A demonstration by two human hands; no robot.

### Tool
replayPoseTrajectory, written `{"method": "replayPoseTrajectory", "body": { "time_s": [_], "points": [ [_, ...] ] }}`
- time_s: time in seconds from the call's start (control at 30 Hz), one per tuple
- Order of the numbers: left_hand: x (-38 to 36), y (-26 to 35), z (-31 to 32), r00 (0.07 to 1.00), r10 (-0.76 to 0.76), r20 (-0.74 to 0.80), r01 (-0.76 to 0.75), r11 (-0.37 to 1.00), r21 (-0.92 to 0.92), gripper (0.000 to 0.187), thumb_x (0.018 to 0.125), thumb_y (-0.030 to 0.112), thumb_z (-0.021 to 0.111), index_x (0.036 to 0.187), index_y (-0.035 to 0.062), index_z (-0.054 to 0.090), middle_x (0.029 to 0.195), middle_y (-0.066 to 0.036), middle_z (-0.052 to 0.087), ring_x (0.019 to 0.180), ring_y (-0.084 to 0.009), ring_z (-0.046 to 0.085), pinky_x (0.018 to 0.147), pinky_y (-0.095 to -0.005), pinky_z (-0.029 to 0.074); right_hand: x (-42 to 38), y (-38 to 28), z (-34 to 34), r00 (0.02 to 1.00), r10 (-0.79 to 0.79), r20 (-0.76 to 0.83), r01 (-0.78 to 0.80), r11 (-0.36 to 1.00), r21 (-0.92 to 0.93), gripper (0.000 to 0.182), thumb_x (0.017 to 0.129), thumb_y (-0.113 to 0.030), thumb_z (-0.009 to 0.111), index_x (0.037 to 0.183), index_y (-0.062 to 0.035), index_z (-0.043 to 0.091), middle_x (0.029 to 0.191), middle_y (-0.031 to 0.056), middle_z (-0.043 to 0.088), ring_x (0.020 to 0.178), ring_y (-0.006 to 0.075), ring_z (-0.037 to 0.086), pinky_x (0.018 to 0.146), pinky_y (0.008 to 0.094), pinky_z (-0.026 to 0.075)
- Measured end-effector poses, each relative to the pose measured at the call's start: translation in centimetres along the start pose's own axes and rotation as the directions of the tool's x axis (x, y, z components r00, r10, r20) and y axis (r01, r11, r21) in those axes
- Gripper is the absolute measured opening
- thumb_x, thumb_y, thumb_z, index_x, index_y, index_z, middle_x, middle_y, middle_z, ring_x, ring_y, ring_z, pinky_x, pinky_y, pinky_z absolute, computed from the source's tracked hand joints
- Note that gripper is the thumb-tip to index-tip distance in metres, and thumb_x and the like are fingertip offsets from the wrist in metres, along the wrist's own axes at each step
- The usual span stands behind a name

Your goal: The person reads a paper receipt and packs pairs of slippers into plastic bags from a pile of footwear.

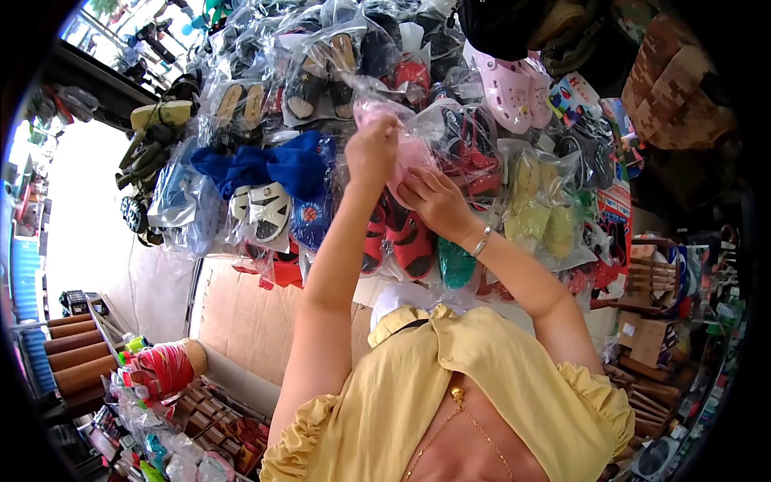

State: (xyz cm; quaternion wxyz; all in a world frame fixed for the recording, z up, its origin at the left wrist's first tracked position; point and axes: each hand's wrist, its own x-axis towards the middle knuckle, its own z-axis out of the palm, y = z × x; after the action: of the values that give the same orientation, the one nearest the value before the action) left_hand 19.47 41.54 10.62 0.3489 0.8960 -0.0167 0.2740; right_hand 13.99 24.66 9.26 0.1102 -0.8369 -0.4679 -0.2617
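Observation:
My left hand (371,153) is closed around the gathered top of a clear plastic bag (369,90). Inside that bag is a pink shoe (414,153), partly covered by my hands and blurred by the shiny plastic. My right hand (438,202), with a silver bracelet at the wrist, presses bent fingers against the lower end of the pink shoe through the plastic; its thumb is hidden. Just below my hands lie red sandals (411,245) in clear bags and a green shoe (456,262).
Bagged footwear covers the display, with pink clogs (514,90) and yellow slippers (536,201) to the right. A blue cloth (269,165) lies left, over white sandals (269,213). Cardboard (245,309) sits below. A red string spool (165,369) stands lower left; wooden-handled goods (646,277) are right.

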Motion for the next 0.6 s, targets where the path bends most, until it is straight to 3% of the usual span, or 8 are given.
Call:
{"method": "replayPoseTrajectory", "body": {
  "time_s": [0.13,0.2,0.3,0.33,0.43,0.47,0.5,0.6],
  "points": [
    [-2.7,1.0,-1.6,0.991,0.128,0.031,-0.128,0.992,-0.006,0.009,0.085,0.023,0.064,0.088,0.0152,0.068,0.069,-0.012,0.066,0.068,-0.0348,0.064,0.062,-0.0445,0.048,0.0,1.2,-1.3,0.994,0.092,0.056,-0.092,0.996,-0.011,0.031,0.082,-0.017,0.054,0.112,-0.0114,0.061,0.107,0.0035,0.058,0.114,0.0228,0.052,0.096,0.0391,0.041],
    [-3.4,0.5,-2.3,0.992,-0.111,0.061,0.11,0.994,0.022,0.01,0.085,0.023,0.065,0.088,0.0135,0.068,0.071,-0.011,0.066,0.069,-0.0334,0.064,0.062,-0.0436,0.048,0.3,1.7,-2.1,0.904,0.428,0.012,-0.428,0.9,0.079,0.03,0.082,-0.015,0.054,0.112,-0.0122,0.061,0.104,0.0023,0.059,0.113,0.0227,0.052,0.096,0.0383,0.04],
    [-4.0,1.4,-1.0,0.999,-0.039,0.033,0.041,0.998,-0.056,0.01,0.085,0.021,0.065,0.088,0.0111,0.067,0.074,-0.011,0.066,0.07,-0.0328,0.064,0.064,-0.0413,0.048,0.1,1.1,-0.3,0.975,0.217,0.041,-0.217,0.976,0.011,0.029,0.081,-0.017,0.057,0.109,-0.0128,0.061,0.102,0.0016,0.06,0.109,0.0224,0.053,0.096,0.0356,0.04],
    [-3.9,2.0,-0.5,1.0,0.007,-0.031,-0.01,0.995,-0.096,0.009,0.085,0.019,0.064,0.085,0.0103,0.066,0.074,-0.01,0.066,0.07,-0.0302,0.063,0.065,-0.039,0.048,-0.1,0.7,0.4,0.998,-0.02,-0.065,0.017,0.999,-0.037,0.026,0.082,-0.019,0.059,0.106,-0.0126,0.061,0.099,0.0031,0.06,0.108,0.0228,0.052,0.098,0.0382,0.037],
    [-4.9,3.7,-1.1,0.965,0.264,-0.006,-0.264,0.964,-0.03,0.007,0.084,0.016,0.064,0.084,0.0102,0.065,0.071,-0.008,0.065,0.067,-0.0277,0.063,0.066,-0.0378,0.047,-0.3,0.6,0.9,0.978,0.205,0.033,-0.205,0.979,0.0,0.026,0.08,-0.018,0.061,0.105,-0.0111,0.064,0.106,0.0048,0.063,0.114,0.0244,0.051,0.102,0.0437,0.032],
    [-5.5,4.0,-1.0,0.934,0.357,0.018,-0.356,0.933,-0.056,0.004,0.083,0.014,0.064,0.085,0.0103,0.065,0.07,-0.007,0.064,0.067,-0.0258,0.062,0.065,-0.038,0.047,-0.5,1.3,0.8,0.92,0.316,0.234,-0.322,0.947,-0.014,0.018,0.085,-0.02,0.058,0.1,-0.0123,0.064,0.098,0.006,0.064,0.116,0.024,0.05,0.103,0.0455,0.029],
    [-6.4,3.9,-1.0,0.936,0.35,0.019,-0.349,0.936,-0.055,0.004,0.083,0.014,0.064,0.085,0.0103,0.065,0.07,-0.007,0.064,0.067,-0.0258,0.062,0.065,-0.038,0.047,-0.7,1.6,0.9,0.919,0.313,0.24,-0.32,0.948,-0.01,0.018,0.085,-0.02,0.058,0.1,-0.0123,0.064,0.098,0.006,0.064,0.116,0.024,0.05,0.103,0.0455,0.029],
    [-8.0,3.0,-1.1,0.983,-0.126,0.132,0.144,0.98,-0.137,0.006,0.084,0.009,0.064,0.09,0.0066,0.066,0.075,-0.011,0.064,0.07,-0.0298,0.062,0.064,-0.0384,0.049,-0.2,2.0,1.0,0.934,0.351,-0.066,-0.351,0.936,0.009,0.015,0.083,-0.019,0.058,0.089,-0.0085,0.067,0.101,0.0068,0.067,0.115,0.0251,0.052,0.104,0.0449,0.028]
  ]
}}
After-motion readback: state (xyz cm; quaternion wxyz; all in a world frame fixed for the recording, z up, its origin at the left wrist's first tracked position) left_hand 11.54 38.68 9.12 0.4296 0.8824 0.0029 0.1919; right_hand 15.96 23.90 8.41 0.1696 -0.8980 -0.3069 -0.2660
